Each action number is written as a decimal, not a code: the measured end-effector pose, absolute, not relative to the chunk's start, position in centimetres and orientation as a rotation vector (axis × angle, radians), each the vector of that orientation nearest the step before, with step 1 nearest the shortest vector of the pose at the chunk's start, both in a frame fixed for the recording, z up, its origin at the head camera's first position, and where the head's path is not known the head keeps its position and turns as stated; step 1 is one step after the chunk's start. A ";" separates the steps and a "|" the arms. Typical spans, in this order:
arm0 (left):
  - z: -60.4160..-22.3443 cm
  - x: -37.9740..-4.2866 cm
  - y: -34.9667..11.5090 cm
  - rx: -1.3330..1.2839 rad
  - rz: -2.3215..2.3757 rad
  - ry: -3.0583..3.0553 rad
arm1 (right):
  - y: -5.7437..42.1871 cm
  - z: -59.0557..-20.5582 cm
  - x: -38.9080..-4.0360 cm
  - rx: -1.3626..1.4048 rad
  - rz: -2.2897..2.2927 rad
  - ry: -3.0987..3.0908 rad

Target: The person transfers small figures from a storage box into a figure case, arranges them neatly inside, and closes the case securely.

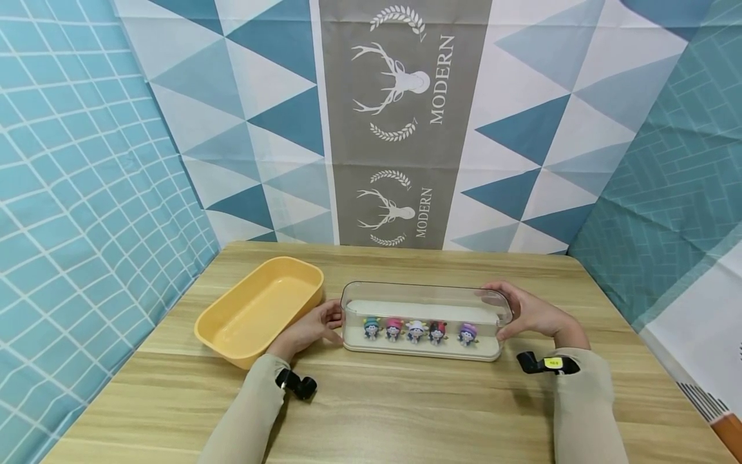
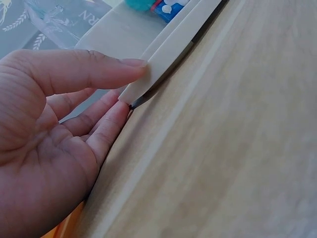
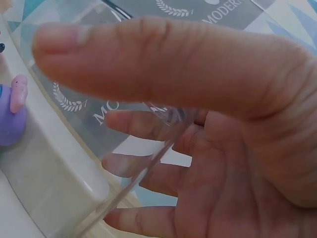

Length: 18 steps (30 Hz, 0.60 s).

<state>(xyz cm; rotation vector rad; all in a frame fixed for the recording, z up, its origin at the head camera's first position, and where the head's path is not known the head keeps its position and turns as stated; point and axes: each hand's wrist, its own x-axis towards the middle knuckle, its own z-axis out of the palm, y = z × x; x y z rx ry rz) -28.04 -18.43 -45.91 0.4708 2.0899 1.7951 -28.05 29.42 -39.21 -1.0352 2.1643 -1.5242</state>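
Observation:
A long display case stands mid-table, with a cream base (image 1: 406, 351) under a clear cover (image 1: 429, 293). Several small figurines (image 1: 416, 330) in colourful hats line up on the base, one in a purple hat (image 1: 467, 333) set apart at the right. My left hand (image 1: 313, 328) is at the case's left end; in the left wrist view its thumb (image 2: 104, 73) lies against the base's edge, fingertips at the corner below. At the other end my right hand (image 1: 533, 310) grips the clear cover, thumb in front and fingers behind, some seen through the plastic.
A yellow basin (image 1: 261, 309) sits on the wooden table (image 1: 406, 412) at the left, close by my left forearm. Patterned cloth hangs behind the table and along both sides. Each wrist wears a black camera strap.

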 end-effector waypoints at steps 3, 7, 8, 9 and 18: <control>-46.0 -28.0 -18.4 0.481 1.802 2.084 | 29.4 -39.1 -28.0 -1.028 -1.507 2.179; -45.9 -28.0 -18.3 0.507 1.810 2.102 | 29.2 -38.8 -27.8 -1.001 -1.488 2.185; -45.9 -28.0 -18.2 0.505 1.810 2.115 | 29.2 -38.7 -27.7 -0.989 -1.485 2.188; -45.8 -28.0 -18.1 0.500 1.805 2.144 | 29.2 -38.5 -27.5 -0.989 -1.484 2.186; -42.9 -26.9 -17.6 0.463 1.880 2.266 | 28.6 -37.0 -26.6 -0.915 -1.387 2.379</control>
